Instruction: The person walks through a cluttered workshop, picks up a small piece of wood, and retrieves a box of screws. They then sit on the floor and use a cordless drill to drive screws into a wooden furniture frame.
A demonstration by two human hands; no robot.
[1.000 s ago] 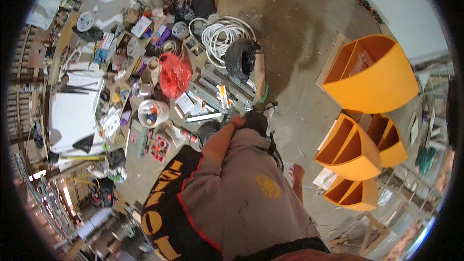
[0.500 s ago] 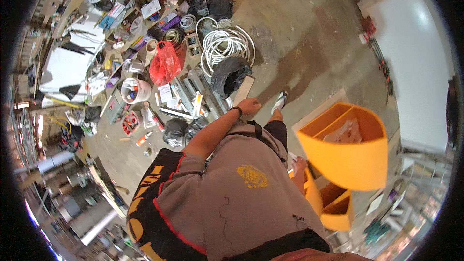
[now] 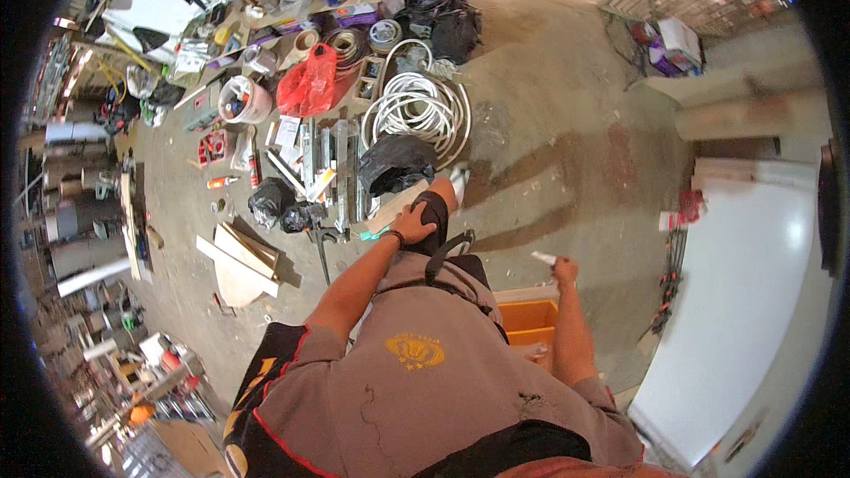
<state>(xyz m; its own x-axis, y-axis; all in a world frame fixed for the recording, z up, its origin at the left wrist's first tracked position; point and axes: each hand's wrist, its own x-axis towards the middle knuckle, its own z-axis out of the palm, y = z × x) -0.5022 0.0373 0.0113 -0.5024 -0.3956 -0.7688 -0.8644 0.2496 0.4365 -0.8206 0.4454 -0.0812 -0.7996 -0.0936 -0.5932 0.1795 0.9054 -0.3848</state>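
Observation:
My left hand (image 3: 413,224), with a dark band at its wrist, rests on my knee in black shorts. Its fingers lie spread and hold nothing. Out to the right, my right hand (image 3: 564,272) is closed round a small, slim white object (image 3: 544,258) whose tip points left. Its exact kind is too blurred to name. Beside my right forearm sits a yellow-orange box with compartments (image 3: 529,313), partly hidden by my body and arm.
A black plastic bag (image 3: 397,165), a white coiled hose (image 3: 413,106), a red plastic bag (image 3: 307,81) and a white bucket (image 3: 245,100) crowd the floor ahead. Wood pieces (image 3: 237,264) lie at left. A large white panel (image 3: 726,301) stands at right.
My view and body have turned rightward. My right hand has come up from beside the orange compartments into the open with the white object. My left hand is now on the knee.

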